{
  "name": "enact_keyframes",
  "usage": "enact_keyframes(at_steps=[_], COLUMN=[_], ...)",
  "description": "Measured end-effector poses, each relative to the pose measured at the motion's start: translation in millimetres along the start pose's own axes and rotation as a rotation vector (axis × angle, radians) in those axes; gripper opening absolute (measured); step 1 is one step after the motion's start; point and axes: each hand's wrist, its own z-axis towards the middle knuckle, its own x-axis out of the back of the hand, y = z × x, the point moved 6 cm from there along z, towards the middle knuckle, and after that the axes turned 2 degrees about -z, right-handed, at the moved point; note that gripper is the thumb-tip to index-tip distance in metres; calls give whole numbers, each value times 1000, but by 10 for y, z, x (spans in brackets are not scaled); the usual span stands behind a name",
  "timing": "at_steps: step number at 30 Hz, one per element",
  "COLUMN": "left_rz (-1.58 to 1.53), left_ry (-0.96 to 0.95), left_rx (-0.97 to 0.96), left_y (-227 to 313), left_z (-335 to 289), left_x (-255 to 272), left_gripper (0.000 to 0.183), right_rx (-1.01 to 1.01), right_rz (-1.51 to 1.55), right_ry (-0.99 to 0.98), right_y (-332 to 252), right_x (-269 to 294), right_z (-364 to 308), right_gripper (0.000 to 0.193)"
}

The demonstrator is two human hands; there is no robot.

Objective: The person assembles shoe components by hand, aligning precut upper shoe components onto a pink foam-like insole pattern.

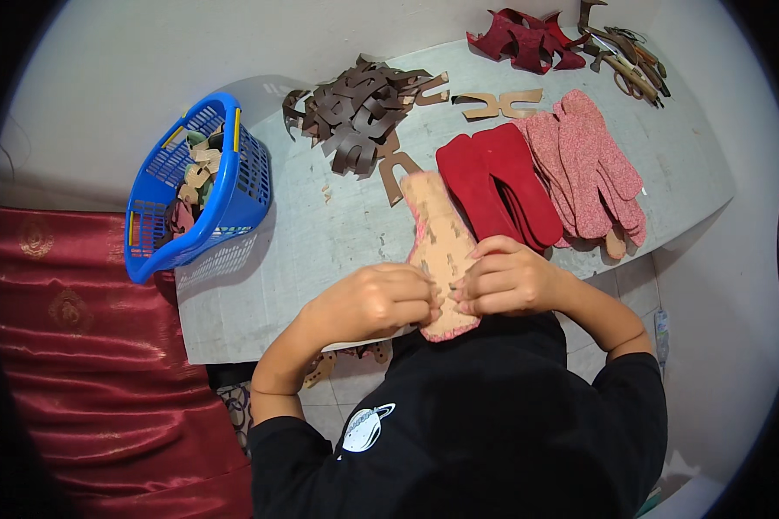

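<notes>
A tan shoe sole piece (437,238) lies underside up at the table's near edge, a pinkish-red fringe showing along its rim and grey-brown marks across its middle. With curled fingers, my left hand (376,298) pinches its left edge near the broad end. Opposite, my right hand (511,278) grips the right edge, thumb and fingers closed on it. Just beyond my right hand rests a stack of dark red soles (498,186). Right of that, pink speckled soles (584,164) lie fanned in an overlapping pile. My fingertips hide parts of the held sole's edges.
A blue plastic basket (228,186) of scraps stands at the left. Dark brown cut strap pieces (355,112) are heaped at the back, near a loose tan strap piece (498,104). Red strap pieces (528,41) and hand tools (632,65) occupy the far right. Red cloth (78,346) hangs left.
</notes>
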Motion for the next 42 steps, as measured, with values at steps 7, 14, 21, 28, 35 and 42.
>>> enact_keyframes(at_steps=[7, 14, 21, 28, 35, 42], left_rz=[265, 320, 519, -498, -2162, -2111], left_ry=[453, 548, 725, 1542, 1002, 940], left_rx=[-88, 25, 161, 379, 562, 287], left_y=[54, 39, -7, -386, -808, -731], left_z=[-176, -220, -260, -755, -555, -363], left_x=[33, 22, -50, -424, -1115, -733], left_gripper=[6, 9, 22, 46, 46, 51], right_rx=[-31, -140, -203, -236, -209, -202], right_rz=[-247, -271, -408, -469, -452, -415], right_ry=[311, 393, 531, 626, 555, 385], right_y=[29, 66, 83, 84, 84, 79], right_x=[11, -8, 22, 74, -33, -138], right_z=[-123, -152, -245, -358, -361, -350], right_gripper=[13, 16, 19, 22, 21, 21])
